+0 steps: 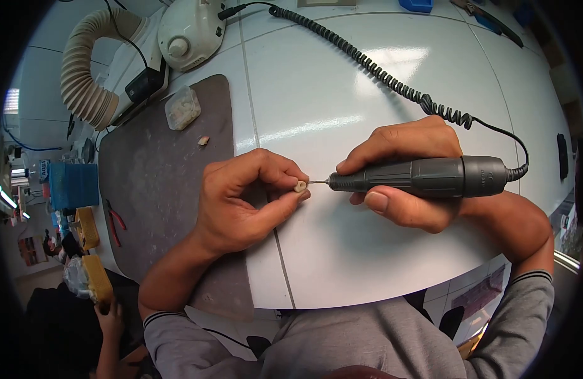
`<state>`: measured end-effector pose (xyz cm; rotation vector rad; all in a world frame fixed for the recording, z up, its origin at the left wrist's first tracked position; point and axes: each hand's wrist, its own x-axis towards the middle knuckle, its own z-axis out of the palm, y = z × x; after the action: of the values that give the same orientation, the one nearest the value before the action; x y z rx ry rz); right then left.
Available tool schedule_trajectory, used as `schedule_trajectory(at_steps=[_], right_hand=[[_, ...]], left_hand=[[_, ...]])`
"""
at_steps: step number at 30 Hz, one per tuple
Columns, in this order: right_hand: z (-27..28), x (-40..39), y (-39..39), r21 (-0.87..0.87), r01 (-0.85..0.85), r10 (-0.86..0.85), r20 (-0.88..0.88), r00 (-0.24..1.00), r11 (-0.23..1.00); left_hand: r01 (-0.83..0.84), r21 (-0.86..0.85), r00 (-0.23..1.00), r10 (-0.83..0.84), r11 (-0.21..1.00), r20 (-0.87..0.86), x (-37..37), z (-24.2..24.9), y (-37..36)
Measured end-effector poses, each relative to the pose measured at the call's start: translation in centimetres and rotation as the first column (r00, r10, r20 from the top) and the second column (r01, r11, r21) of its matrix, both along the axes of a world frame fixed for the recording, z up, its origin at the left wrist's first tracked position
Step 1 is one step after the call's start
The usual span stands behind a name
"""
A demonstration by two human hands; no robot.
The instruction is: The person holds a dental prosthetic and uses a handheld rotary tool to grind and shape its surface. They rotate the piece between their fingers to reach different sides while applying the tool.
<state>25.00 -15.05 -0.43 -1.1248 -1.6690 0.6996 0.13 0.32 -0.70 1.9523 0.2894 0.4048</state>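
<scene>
Grey knit shirt fabric (367, 335) edges my view as the left hand (231, 199) pinches a small beige ring-shaped piece (300, 187) between thumb and forefinger. The right hand (418, 139) wraps a black ridged cylindrical handpiece (430, 177), its thin metal bit (318, 182) at the piece. Glossy white tabletop (348, 265) gives me room from the matte brown mat (159, 164) to its curved edge.

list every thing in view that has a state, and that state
right hand: closed around rotary handpiece
left hand: pinching small pale piece
rotary handpiece: running or not, unclear
coiled cord: plugged into control unit
plastic container: not empty
red-handled pliers: handles apart
ribbed hose: bent
</scene>
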Motion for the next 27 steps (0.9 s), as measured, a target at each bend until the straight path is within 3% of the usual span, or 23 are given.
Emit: schedule_trajectory(at_steps=[17, 20, 27], right_hand=[[-0.22, 0.00, 0.13, 0.025, -0.031, 0.032, -0.017, 0.999, 0.999], [0.00, -0.01, -0.17, -0.009, -0.020, 0.020, -0.019, 1.000, 1.000], [-0.07, 0.10, 0.00, 0.039, -0.045, 0.045, 0.010, 0.999, 0.998]], left_hand=[[-0.056, -0.024, 0.997, 0.057, 0.998, 0.046, 0.29, -0.44, -0.49], [-0.032, -0.105, 0.998, 0.026, 0.994, -0.057, 0.09, 0.25, -0.47], [-0.048, -0.083, 0.999, 0.048, 0.995, 0.006, 0.33, -0.16, -0.59]])
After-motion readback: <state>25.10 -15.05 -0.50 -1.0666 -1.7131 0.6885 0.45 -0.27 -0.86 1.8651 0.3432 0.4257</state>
